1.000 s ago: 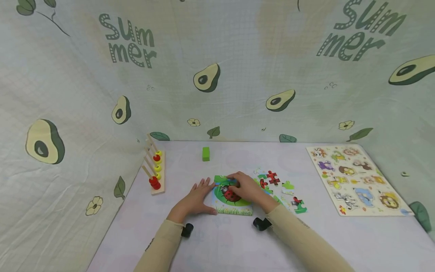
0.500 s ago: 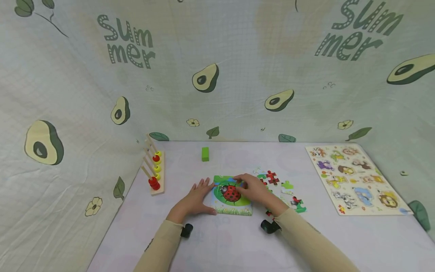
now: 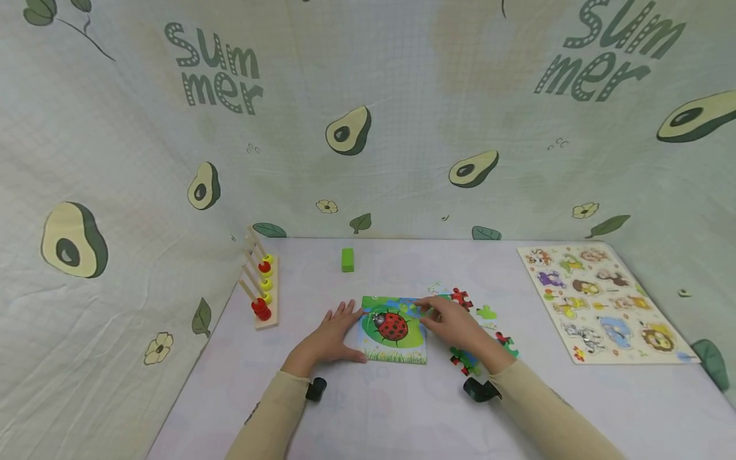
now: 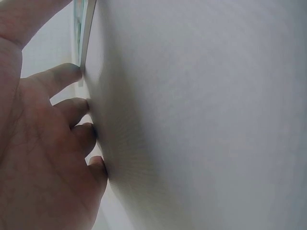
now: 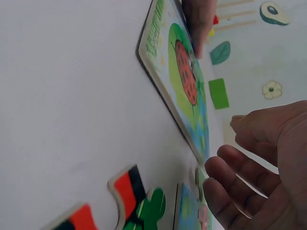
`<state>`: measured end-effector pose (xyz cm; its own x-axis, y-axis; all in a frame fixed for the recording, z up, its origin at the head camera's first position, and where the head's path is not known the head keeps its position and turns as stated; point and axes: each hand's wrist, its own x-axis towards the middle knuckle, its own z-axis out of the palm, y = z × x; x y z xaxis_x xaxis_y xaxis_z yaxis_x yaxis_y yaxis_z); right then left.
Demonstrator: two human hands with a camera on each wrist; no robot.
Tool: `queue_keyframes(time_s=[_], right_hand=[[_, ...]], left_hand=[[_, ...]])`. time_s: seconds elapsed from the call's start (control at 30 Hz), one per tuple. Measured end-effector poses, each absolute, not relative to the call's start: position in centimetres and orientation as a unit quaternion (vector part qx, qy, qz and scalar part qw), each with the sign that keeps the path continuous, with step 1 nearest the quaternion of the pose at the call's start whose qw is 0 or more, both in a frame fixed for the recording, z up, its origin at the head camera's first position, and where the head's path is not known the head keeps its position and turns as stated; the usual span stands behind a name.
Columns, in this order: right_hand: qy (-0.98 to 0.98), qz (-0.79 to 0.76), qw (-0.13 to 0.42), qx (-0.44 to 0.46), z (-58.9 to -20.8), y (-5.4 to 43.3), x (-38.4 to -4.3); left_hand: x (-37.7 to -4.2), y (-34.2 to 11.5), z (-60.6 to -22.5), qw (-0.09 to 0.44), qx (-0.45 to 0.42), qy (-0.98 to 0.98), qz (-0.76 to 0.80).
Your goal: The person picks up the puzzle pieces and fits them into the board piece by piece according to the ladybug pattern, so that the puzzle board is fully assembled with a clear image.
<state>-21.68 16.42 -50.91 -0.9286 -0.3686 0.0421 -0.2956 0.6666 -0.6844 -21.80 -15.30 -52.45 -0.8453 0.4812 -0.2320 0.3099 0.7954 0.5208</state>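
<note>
A square ladybug puzzle board (image 3: 397,354) lies flat on the table between my hands, its picture showing a red spotted ladybug on a green leaf. Beside its left edge rests my left hand (image 3: 330,335), fingers spread and fingertips down; in the left wrist view a finger touches the board's edge. My right hand (image 3: 454,326) is at the board's upper right corner. Its fingers (image 5: 230,177) are loosely bent in the right wrist view, with nothing seen between them. Jigsaw pieces (image 3: 462,298) in red, green and blue lie around and partly under the right hand.
At the left stands a wooden peg counter (image 3: 267,306) with red and yellow rings. A green block (image 3: 347,260) stands toward the back. On the right lies a large animal peg board (image 3: 604,306). A patterned cloth (image 3: 402,211) hangs behind the table.
My right hand has moved right, from over the ladybug to the board's right edge, uncovering the picture and some pieces near the wrist. The left hand has stayed in place.
</note>
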Motion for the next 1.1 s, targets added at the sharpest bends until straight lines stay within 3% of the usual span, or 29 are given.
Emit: queue_keyframes(time_s=[0.47, 1.1], right_hand=[[0.918, -0.346, 0.033, -0.192, -50.5, 19.2, -20.6], [0.924, -0.325, 0.053, -0.195, -50.7, 22.3, -18.2]], left_hand=[[-21.9, -15.2, -52.5, 0.181, 0.210, 0.931, 0.236], [-21.8, -15.2, -52.4, 0.185, 0.206, 0.931, 0.239]])
